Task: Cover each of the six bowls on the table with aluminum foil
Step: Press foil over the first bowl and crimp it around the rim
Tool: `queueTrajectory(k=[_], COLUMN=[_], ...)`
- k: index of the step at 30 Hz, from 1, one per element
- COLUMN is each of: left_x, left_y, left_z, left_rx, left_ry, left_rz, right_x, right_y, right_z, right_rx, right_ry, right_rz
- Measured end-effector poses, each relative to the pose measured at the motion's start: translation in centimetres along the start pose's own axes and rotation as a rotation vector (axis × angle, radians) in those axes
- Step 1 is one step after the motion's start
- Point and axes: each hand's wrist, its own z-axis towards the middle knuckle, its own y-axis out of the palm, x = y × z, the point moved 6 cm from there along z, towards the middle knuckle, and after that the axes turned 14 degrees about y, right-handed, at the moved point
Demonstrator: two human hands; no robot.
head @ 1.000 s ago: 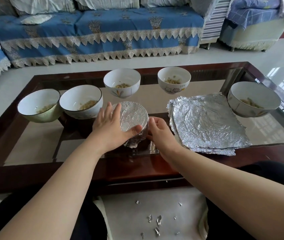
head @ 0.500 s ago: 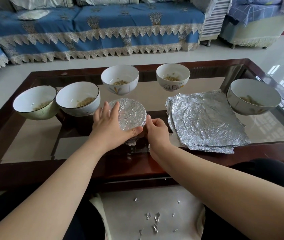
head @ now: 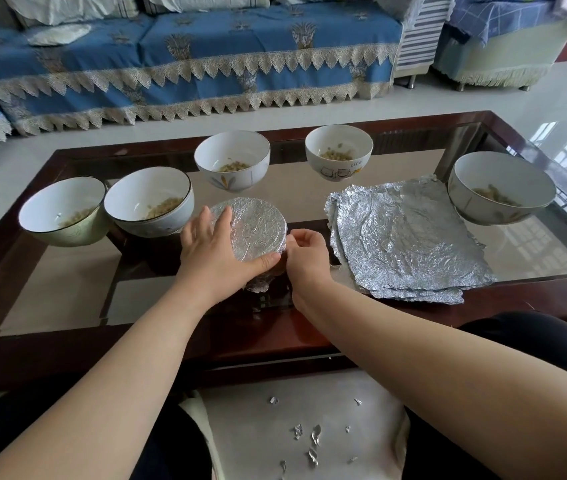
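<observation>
A: Six bowls sit on our dark wood, glass-topped worktop (head: 67, 289), and we judge only one of them close to done. Where do we stand on the rest?

B: Beside us on the right lies the stack of crinkled aluminum foil sheets (head: 403, 237), flat and waiting. Then the five open bowls: the large white bowl at the far right (head: 502, 188), the pale green-sided bowl at the far left (head: 63, 211), the white bowl with a dark rim (head: 150, 202) touching it, and behind them the white bowl with a leaf print (head: 231, 161) and the smaller white bowl with cartoon figures (head: 339, 152). Each shows a little yellowish food and no foil.

A: And the one in front of us?

B: The foil-wrapped bowl (head: 257, 230) is at the near middle, its top smooth and its sides wrapped down. Our left hand (head: 212, 251) lies flat and spread across the foil top, thumb along the near rim. Our right hand (head: 306, 252) has its fingers curled, pinching the foil at the bowl's right edge.

A: So we count one nearly sealed, five to go?

B: That is our reading. Small foil scraps (head: 313, 436) lie on the pale cloth in our lap.
</observation>
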Motion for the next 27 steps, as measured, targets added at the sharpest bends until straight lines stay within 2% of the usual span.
queueTrajectory(k=[4, 8, 12, 18, 27], left_x=[0.4, 0.8, 0.8, 0.7, 0.9], left_y=[0.1, 0.2, 0.2, 0.3, 0.5], left_z=[-0.1, 0.2, 0.4, 0.3, 0.5], left_rx=[0.033, 0.070, 0.083, 0.090, 0.082], left_ry=[-0.032, -0.092, -0.121, -0.131, -0.132], left_rz=[-0.012, -0.082, -0.143, -0.143, -0.117], right_x=[-0.4, -1.0, -0.8, 0.2, 0.5], right_y=[-0.2, -0.4, -0.4, 0.4, -0.2], right_z=[0.3, -0.5, -0.8, -1.3, -1.3], right_rx=[-0.030, -0.154, -0.227, -0.151, 0.002], right_ry=[0.017, 0.077, 0.003, -0.083, -0.028], right_rz=[0.006, 0.143, 0.083, 0.000, 0.018])
